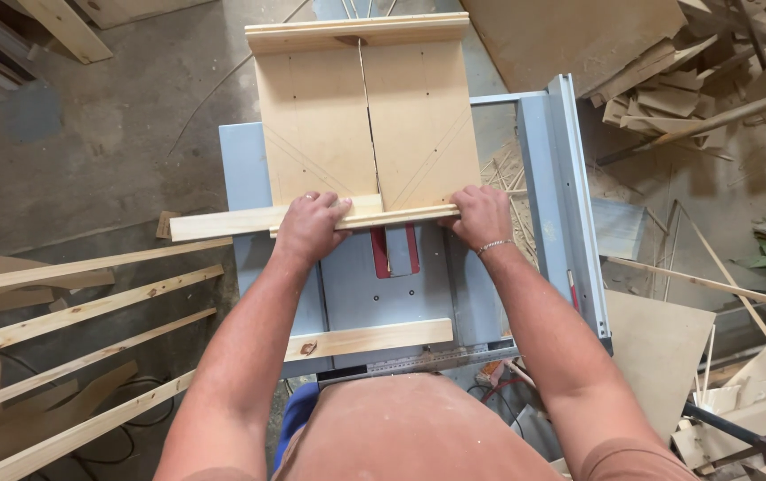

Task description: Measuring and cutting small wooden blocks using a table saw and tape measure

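A pale wooden strip (223,223) lies crosswise against the near fence of a plywood sled (365,125) on a blue-grey table saw (419,285). My left hand (310,224) presses down on the strip left of the sled's saw slot. My right hand (481,214), with a bracelet at the wrist, grips the fence and the strip's right end. The red throat plate (396,254) shows between my hands, just behind the fence. A short wooden piece (370,338) rests on the saw's near edge.
Several long wooden slats (80,312) lean at the left over a concrete floor. Offcuts and plywood scraps (668,89) pile up at the right. The saw's rip fence (574,196) runs along the table's right side. Thin sticks (695,281) lie at the right.
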